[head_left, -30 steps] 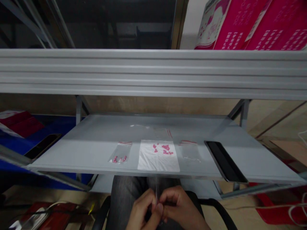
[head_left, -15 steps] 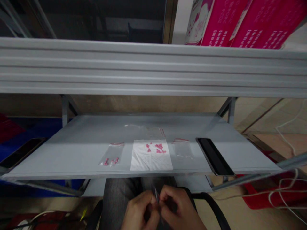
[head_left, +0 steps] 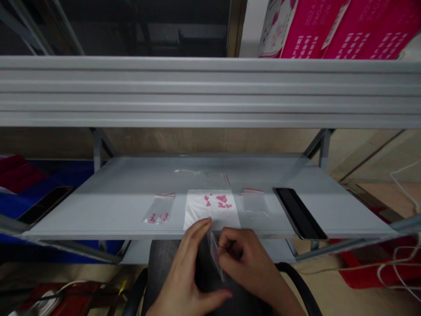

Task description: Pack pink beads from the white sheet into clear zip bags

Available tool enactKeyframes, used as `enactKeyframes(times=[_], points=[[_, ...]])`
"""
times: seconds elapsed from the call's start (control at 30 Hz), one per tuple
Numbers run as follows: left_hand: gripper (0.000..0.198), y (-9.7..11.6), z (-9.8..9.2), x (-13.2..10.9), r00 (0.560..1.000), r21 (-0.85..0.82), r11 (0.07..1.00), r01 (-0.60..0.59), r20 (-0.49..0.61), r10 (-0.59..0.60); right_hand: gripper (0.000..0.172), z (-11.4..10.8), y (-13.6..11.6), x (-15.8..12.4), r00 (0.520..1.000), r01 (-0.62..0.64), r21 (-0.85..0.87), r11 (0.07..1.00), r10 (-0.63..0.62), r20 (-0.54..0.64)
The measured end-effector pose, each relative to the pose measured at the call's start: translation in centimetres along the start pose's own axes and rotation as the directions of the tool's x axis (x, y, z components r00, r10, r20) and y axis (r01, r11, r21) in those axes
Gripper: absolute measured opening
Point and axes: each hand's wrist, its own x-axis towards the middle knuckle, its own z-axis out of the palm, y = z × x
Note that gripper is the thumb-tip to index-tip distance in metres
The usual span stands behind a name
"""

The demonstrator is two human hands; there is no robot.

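My right hand [head_left: 247, 263] is closed in a pinch on a small clear zip bag [head_left: 215, 254], held just below the front edge of the grey shelf [head_left: 98, 206]. My left hand [head_left: 186, 272] is beside it, fingers stretched upward and apart, fingertips near the shelf edge and the bag's top. On the shelf lies a white sheet [head_left: 210, 210] with several small pink beads [head_left: 222, 200]. To its left rests a small bag with pink beads [head_left: 159, 210]. To its right lies an empty clear bag [head_left: 254, 202].
A black phone [head_left: 297, 212] lies at the shelf's right. Another clear bag [head_left: 204, 175] sits further back. A thick grey shelf beam [head_left: 210, 92] crosses overhead. Pink boxes [head_left: 329, 28] stand above right. White cable [head_left: 394, 267] and red items lie on the floor right.
My hands have risen from my lap toward the shelf edge. The left hand has opened its fingers, and the right hand keeps its pinch on the small bag.
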Motion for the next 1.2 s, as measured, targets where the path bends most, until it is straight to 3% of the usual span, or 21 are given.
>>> enactKeyframes(times=[0.17, 0.3, 0.47, 0.57, 0.63, 0.73, 0.9, 1.13, 1.2], points=[[0.061, -0.6, 1.2, 0.1, 0.998, -0.010, 0.999, 0.040, -0.047, -0.040, 0.011, -0.9, 0.2, 0.1, 0.999, -0.048, -0.054, 0.997, 0.048, -0.012], [0.046, 0.2, 1.6, 0.5, 0.991, -0.150, 0.985, 0.080, -0.090, -0.094, 0.015, -1.5, 0.4, -0.3, 0.998, -0.004, -0.169, 0.986, -0.008, -0.070], [0.041, 0.8, 1.9, 0.8, 0.971, -0.140, 0.980, 0.143, -0.173, -0.166, 0.001, -1.8, 0.5, -1.3, 0.947, 0.192, -0.154, 0.969, -0.224, -0.229], [0.042, 0.9, 2.0, 0.5, 0.976, -0.073, 0.992, 0.103, -0.187, -0.115, 0.020, -1.0, 0.8, -1.9, 0.932, 0.296, -0.185, 0.937, -0.325, -0.159], [0.041, 1.1, 2.1, 0.4, 0.979, -0.047, 0.996, 0.071, -0.187, -0.078, 0.030, -0.3, 1.1, -2.1, 0.945, 0.289, -0.183, 0.940, -0.310, -0.102], [0.041, 1.4, 2.0, 0.2, 0.983, -0.055, 0.997, 0.056, -0.172, -0.064, 0.029, 0.3, 1.4, -2.2, 0.964, 0.252, -0.109, 0.962, -0.259, -0.057], [0.045, 1.6, 1.7, 0.1, 0.981, -0.141, 0.983, 0.116, -0.137, -0.135, 0.027, -0.7, 1.8, -1.9, 0.967, 0.250, 0.099, 0.963, -0.253, 0.019], [0.045, 1.2, 2.5, 0.2, 0.986, -0.121, 0.986, 0.111, -0.109, -0.124, 0.012, -0.3, 2.4, -1.5, 0.981, 0.194, 0.142, 0.971, -0.193, -0.022], [0.045, 1.0, 2.7, 0.3, 0.988, -0.117, 0.988, 0.103, -0.106, -0.115, 0.018, -0.1, 2.6, -1.5, 0.986, 0.166, 0.220, 0.961, -0.169, -0.005]])
